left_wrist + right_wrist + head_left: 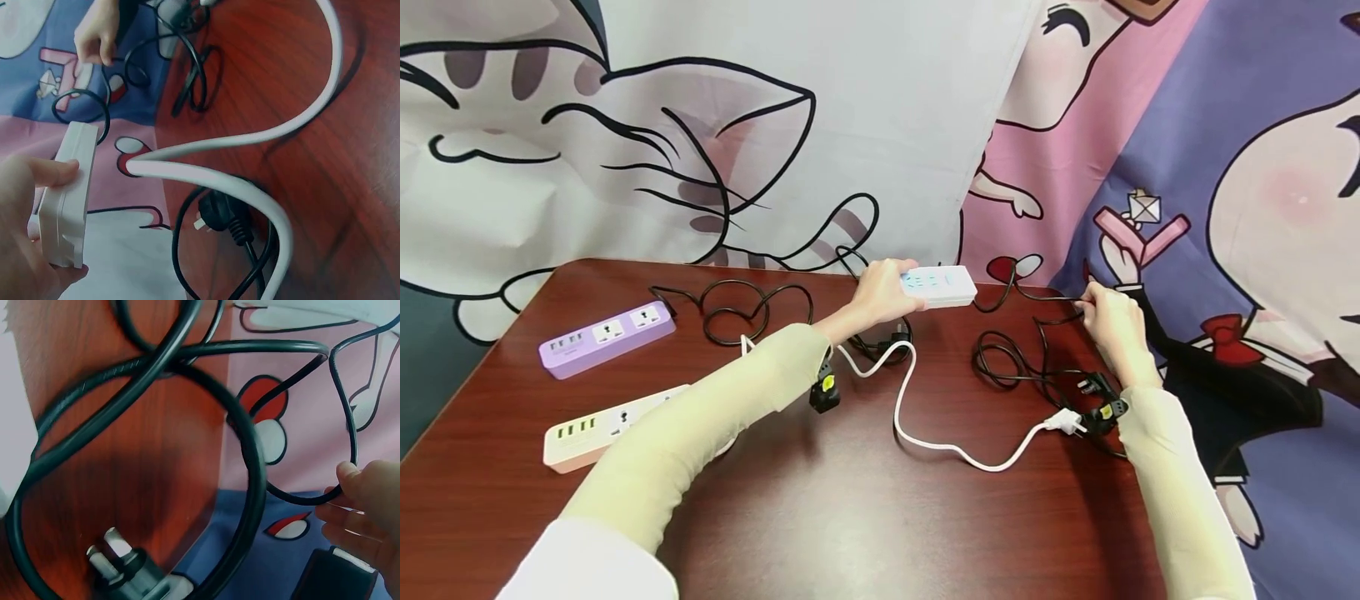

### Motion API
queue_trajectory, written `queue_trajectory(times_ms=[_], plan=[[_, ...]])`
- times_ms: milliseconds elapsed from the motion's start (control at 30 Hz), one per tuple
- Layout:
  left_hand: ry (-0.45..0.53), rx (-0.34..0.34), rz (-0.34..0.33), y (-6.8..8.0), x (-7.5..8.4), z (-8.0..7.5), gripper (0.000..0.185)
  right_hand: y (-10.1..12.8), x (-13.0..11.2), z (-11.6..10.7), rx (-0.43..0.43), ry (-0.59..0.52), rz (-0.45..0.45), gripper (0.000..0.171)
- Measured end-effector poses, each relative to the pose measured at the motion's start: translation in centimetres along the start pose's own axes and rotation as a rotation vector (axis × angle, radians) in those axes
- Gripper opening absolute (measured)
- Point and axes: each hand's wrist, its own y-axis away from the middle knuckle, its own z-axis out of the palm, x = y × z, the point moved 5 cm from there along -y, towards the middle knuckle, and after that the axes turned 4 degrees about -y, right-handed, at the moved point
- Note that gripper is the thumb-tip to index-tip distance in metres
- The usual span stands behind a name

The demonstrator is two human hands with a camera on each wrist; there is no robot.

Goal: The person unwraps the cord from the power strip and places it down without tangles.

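Observation:
In the head view my left hand (883,293) grips one end of a white power strip (951,286) with pale blue sockets, raised near the back of the table. The thumb lies on one long side of the strip in the left wrist view. A black cord (354,440) is pinched between the thumb and fingers of my right hand (375,509), by the table's back right edge. Slack in this cord runs toward the held strip. Below my right hand lie a loose coil of black cord (992,354) and a black plug (134,572) with metal pins.
A purple power strip (606,337) and a white and pink one (583,437) lie at the left, the second partly behind my left sleeve. A white cord (955,450) curves to a white plug (1062,421). Another black plug (215,212) lies under the left hand. A printed cloth (880,125) hangs behind.

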Motion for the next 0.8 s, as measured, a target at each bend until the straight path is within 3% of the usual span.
queue_trajectory(times_ms=[233,400,600,800], plan=[[-0.001,-0.100,0.012,-2.4,0.0,2.3,0.065,0.3,1.3,0.5,-0.046,0.006,0.032,0.009],[-0.052,-0.146,0.003,-3.7,-0.1,3.8,0.066,0.1,1.2,0.8,-0.046,0.010,0.026,0.010],[-0.162,-0.173,-0.015,-4.8,-0.7,5.4,0.065,0.1,1.5,1.2,-0.058,0.006,0.021,0.011],[-0.152,-0.209,-0.047,-5.3,-1.1,6.9,0.069,0.0,1.7,1.7,-0.051,0.004,0.010,0.013]])
